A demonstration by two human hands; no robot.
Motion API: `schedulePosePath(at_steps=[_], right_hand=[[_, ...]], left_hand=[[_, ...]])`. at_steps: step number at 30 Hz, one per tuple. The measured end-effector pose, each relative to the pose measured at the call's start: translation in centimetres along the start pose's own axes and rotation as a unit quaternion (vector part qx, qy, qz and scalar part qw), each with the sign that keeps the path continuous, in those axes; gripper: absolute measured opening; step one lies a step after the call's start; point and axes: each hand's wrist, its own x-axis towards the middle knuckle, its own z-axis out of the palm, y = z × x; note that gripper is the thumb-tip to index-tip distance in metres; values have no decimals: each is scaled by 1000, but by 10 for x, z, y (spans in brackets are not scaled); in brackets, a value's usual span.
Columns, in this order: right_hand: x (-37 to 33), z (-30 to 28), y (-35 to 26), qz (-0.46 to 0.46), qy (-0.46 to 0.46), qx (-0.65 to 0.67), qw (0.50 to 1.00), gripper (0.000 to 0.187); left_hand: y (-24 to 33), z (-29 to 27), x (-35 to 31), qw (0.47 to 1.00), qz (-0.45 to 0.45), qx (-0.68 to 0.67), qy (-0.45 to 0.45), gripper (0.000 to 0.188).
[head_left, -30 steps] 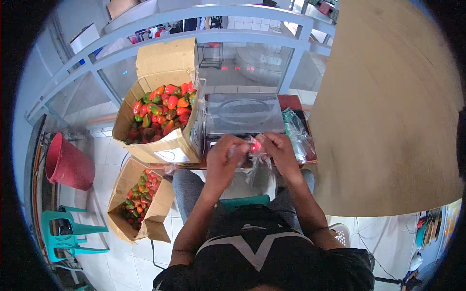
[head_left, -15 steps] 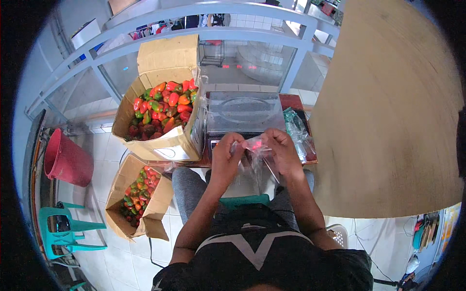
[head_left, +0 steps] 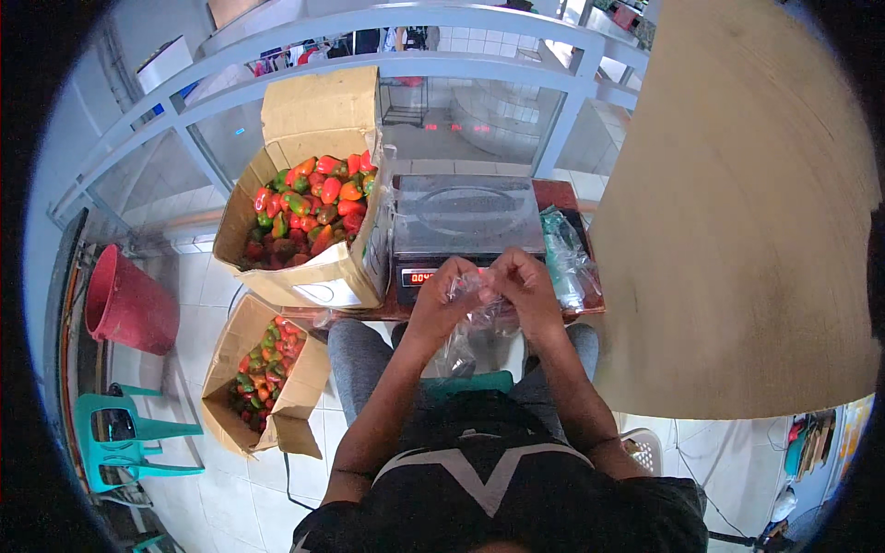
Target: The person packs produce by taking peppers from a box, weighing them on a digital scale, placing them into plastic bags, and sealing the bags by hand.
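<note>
- Behind the reddish-brown worktop (head_left: 556, 194) runs a pale blue railing (head_left: 396, 66), and light tiles cover the floor (head_left: 221, 502).
- On the worktop stands a scale (head_left: 466, 217) with a lit red display (head_left: 421, 277); at its left is an open cardboard box (head_left: 286, 286) full of red and green peppers (head_left: 309, 207), at its right lies a bundle of plastic (head_left: 567, 258).
- One clear plastic bag (head_left: 459, 355) is between the two hands, at the near side of the scale; its loose part hangs between the person's knees (head_left: 355, 355).
- Left hand (head_left: 442, 302) and right hand (head_left: 527, 293) both pinch the upper part of the bag, with fingers bent; whether the fingertips touch each other, I cannot tell.
- By my judgement, this film is very light and soft, without stiffness, so it folds easily; its layers may be slippery or cling together.
- Best hold is probably at the rim, one layer in each hand; a hard pull could stretch or tear it.
</note>
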Motion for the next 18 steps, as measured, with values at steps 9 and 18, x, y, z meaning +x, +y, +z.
schedulePosePath(at_steps=[9, 18], right_hand=[[11, 6, 20, 126, 61, 346, 928, 17], [1, 6, 0, 186, -40, 83, 978, 17]], left_hand=[[-20, 4, -2, 983, -28, 176, 53, 18], [-51, -33, -1, 972, -15, 126, 197, 17]])
